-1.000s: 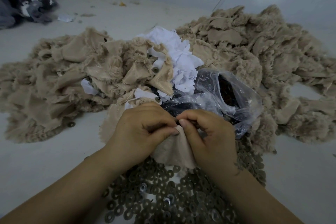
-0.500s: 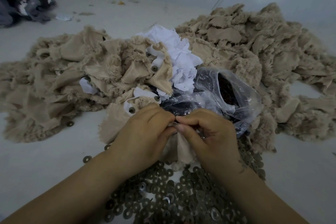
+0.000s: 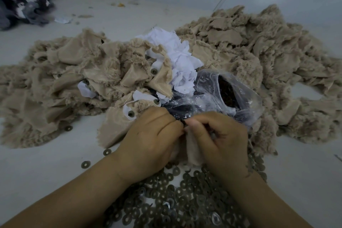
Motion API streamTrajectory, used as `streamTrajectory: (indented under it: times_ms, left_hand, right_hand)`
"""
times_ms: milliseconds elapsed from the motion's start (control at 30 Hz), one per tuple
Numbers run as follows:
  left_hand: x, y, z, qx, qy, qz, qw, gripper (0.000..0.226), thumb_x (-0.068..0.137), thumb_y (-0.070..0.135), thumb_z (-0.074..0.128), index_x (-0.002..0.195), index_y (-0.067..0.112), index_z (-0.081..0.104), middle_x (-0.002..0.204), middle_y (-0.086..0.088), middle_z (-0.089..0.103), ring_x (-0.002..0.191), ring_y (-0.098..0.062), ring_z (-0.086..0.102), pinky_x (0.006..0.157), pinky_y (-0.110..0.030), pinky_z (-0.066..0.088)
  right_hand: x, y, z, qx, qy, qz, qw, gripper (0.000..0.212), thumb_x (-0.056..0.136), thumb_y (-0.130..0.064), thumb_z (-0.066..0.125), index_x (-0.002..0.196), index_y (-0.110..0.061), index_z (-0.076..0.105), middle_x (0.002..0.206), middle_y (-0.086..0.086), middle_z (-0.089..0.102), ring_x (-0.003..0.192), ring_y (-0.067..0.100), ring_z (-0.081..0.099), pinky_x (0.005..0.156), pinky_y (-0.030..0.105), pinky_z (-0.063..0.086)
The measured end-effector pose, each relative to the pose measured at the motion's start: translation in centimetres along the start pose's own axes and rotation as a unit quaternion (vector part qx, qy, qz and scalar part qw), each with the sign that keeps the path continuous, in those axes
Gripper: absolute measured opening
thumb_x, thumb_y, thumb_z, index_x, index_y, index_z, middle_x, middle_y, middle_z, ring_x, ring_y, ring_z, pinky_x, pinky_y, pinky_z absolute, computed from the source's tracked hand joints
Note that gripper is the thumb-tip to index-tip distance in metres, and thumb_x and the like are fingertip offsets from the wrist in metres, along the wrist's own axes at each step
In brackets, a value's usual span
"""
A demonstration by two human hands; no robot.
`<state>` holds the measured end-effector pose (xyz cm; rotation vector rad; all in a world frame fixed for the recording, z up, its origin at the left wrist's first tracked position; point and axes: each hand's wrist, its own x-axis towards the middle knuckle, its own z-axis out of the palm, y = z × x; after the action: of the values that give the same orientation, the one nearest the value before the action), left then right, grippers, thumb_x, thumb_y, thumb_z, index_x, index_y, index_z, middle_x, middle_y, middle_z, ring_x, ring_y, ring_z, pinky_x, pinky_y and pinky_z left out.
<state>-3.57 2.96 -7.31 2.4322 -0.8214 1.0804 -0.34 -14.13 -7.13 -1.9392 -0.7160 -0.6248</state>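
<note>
Above ring-shaped washers [image 3: 187,196], hands pinch soft fabric [image 3: 192,151]

hidden: fabric piece [image 3: 192,151] top, behind both hands | cut off: washers [image 3: 185,200]

You work on a pale grey surface [image 3: 55,172]. Two heaps of beige fur cloth lie on it: a left heap [image 3: 55,83] and a right heap [image 3: 259,52], meeting in the middle. Nearest you, a pile of washers [image 3: 185,200] covers it, with three stray washers [image 3: 85,164] just left of the pile. At your far left lie dark cloth [image 3: 20,0], a white scrap [image 3: 63,20] beside it and an orange bit [image 3: 120,5].
</note>
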Motion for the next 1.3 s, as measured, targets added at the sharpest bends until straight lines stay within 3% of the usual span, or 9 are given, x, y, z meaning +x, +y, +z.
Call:
streamTrajectory:
  times_ms: [200, 300, 400, 567, 700, 867, 1033, 1167, 1300]
  left_hand:
    - [-0.5, -0.2, -0.3, 0.010, 0.090, 0.054, 0.994, 0.016, 0.085, -0.008, 0.068, 0.095, -0.001, 0.059, 0.076, -0.017, 0.066, 0.068, -0.030, 0.058, 0.068, -0.047, 0.047]
    - [-0.7, 0.0, -0.2, 0.016, 0.093, 0.066, 0.993, 0.017, 0.083, -0.010, 0.070, 0.094, -0.002, 0.060, 0.075, -0.017, 0.066, 0.067, -0.029, 0.057, 0.069, -0.045, 0.047]
    - [-1.0, 0.4, -0.1, 0.007, 0.075, 0.081, 0.994, 0.017, 0.084, -0.007, 0.070, 0.097, -0.002, 0.061, 0.078, -0.018, 0.068, 0.071, -0.029, 0.059, 0.071, -0.045, 0.046]
    - [-0.9, 1.3, 0.0, -0.010, 0.004, 0.083, 0.996, 0.010, 0.092, 0.008, 0.067, 0.092, -0.002, 0.067, 0.081, -0.016, 0.068, 0.073, -0.030, 0.061, 0.072, -0.046, 0.047]
    - [-0.3, 1.6, -0.8, -0.106, -0.012, -0.094, 0.990, 0.047, 0.100, 0.034, 0.052, 0.068, 0.004, 0.069, 0.065, -0.004, 0.060, 0.062, -0.020, 0.055, 0.062, -0.035, 0.044]
    - [1.2, 1.5, -0.7, -0.266, -0.051, -0.439, 0.857, 0.063, 0.082, 0.066, 0.062, 0.061, 0.008, 0.067, 0.052, -0.006, 0.059, 0.047, -0.017, 0.052, 0.049, -0.031, 0.044]
    - [1.5, 1.6, -0.3, -0.456, 0.008, -0.545, 0.704, 0.045, 0.063, 0.044, 0.079, 0.076, 0.002, 0.072, 0.082, -0.039, 0.061, 0.068, -0.031, 0.055, 0.071, -0.048, 0.049]
    - [1.8, 1.6, 0.0, -0.445, 0.073, -0.554, 0.700, 0.005, 0.073, 0.016, 0.081, 0.075, 0.019, 0.077, 0.079, -0.021, 0.071, 0.070, -0.027, 0.065, 0.075, -0.045, 0.058]
    - [2.0, 1.5, 0.0, -0.412, 0.083, -0.528, 0.738, 0.025, 0.081, 0.000, 0.074, 0.072, 0.023, 0.076, 0.070, -0.013, 0.070, 0.059, -0.017, 0.063, 0.059, -0.029, 0.057]
  right_hand:
    - [2.1, 0.6, -2.3, -0.018, -0.038, 0.327, 0.944, 0.073, 0.091, -0.071, 0.041, 0.061, -0.011, 0.067, 0.051, -0.006, 0.064, 0.045, 0.006, 0.059, 0.050, 0.027, 0.047]
    - [2.2, 0.6, -2.3, 0.186, -0.198, 0.557, 0.785, 0.085, 0.070, -0.087, 0.053, 0.101, -0.010, 0.073, 0.092, 0.008, 0.076, 0.081, 0.024, 0.074, 0.076, 0.044, 0.061]
    - [2.3, 0.1, -2.1, 0.353, -0.252, 0.581, 0.689, 0.069, 0.072, -0.063, 0.068, 0.115, -0.009, 0.073, 0.122, 0.025, 0.068, 0.115, 0.044, 0.062, 0.100, 0.060, 0.049]
    - [2.6, 0.1, -2.2, 0.447, -0.212, 0.552, 0.671, 0.070, 0.072, -0.025, 0.070, 0.127, 0.015, 0.054, 0.126, 0.032, 0.061, 0.110, 0.048, 0.060, 0.091, 0.050, 0.052]
    - [2.7, 0.0, -2.2, 0.477, -0.201, 0.535, 0.667, 0.042, 0.069, -0.019, 0.072, 0.102, 0.005, 0.061, 0.111, 0.028, 0.063, 0.098, 0.042, 0.060, 0.098, 0.057, 0.051]
    - [2.4, -0.3, -2.2, 0.515, -0.199, 0.485, 0.678, 0.022, 0.085, -0.011, 0.058, 0.095, -0.002, 0.075, 0.103, 0.017, 0.074, 0.096, 0.033, 0.071, 0.085, 0.046, 0.057]
    - [2.4, -0.5, -2.3, 0.539, -0.176, 0.489, 0.662, 0.037, 0.078, -0.006, 0.052, 0.106, -0.001, 0.076, 0.119, 0.021, 0.070, 0.107, 0.037, 0.069, 0.093, 0.052, 0.055]
    - [2.5, -0.4, -2.1, 0.516, -0.138, 0.516, 0.669, 0.048, 0.075, -0.008, 0.052, 0.120, 0.002, 0.067, 0.127, 0.023, 0.066, 0.117, 0.041, 0.062, 0.104, 0.057, 0.046]
    - [2.3, -0.4, -1.9, 0.484, -0.139, 0.548, 0.668, 0.048, 0.074, -0.017, 0.059, 0.119, -0.002, 0.068, 0.123, 0.016, 0.069, 0.117, 0.037, 0.063, 0.105, 0.055, 0.045]
